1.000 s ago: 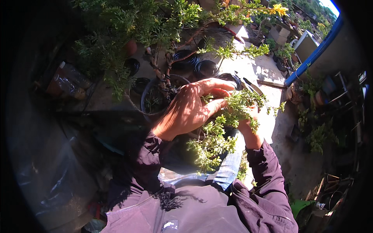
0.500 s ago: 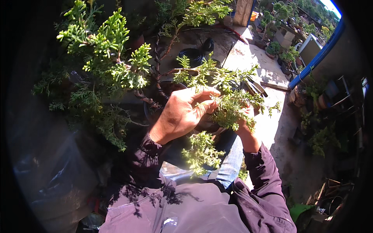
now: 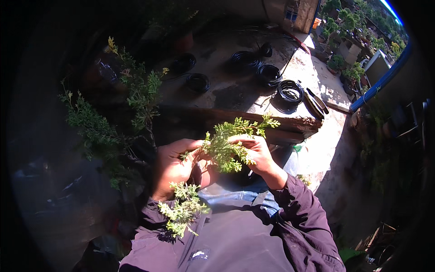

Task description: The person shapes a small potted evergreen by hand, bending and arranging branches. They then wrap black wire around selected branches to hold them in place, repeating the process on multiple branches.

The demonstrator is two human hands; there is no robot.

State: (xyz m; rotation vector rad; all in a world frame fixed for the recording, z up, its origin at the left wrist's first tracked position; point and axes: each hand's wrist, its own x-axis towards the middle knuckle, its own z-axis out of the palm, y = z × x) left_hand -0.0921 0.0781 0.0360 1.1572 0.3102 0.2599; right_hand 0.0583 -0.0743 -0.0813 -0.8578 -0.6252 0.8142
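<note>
A bright green juniper branch (image 3: 223, 144) is between my two hands in front of my lap. The fingers of my left hand (image 3: 173, 167) are closed on its left part. At its other side my right hand (image 3: 260, 159) pinches among the sprays, fingertips partly covered by leaves. A lower juniper sprig (image 3: 182, 209) hangs over my left sleeve. Further left, darker juniper branches (image 3: 146, 97) spread out in shade. Where the branches join the trunk is hidden.
Beyond my hands is a low bench (image 3: 226, 102). Several black wire coils (image 3: 290, 92) lie on it, with pliers (image 3: 316, 103) at its right end. A blue post (image 3: 383, 79) slants at the right, with potted plants (image 3: 349, 68) behind it.
The tall branches at the upper left have swung away, uncovering the bench and wire coils. Both hands have come lower and to the left, and the left hand's grip on the foliage has shifted.
</note>
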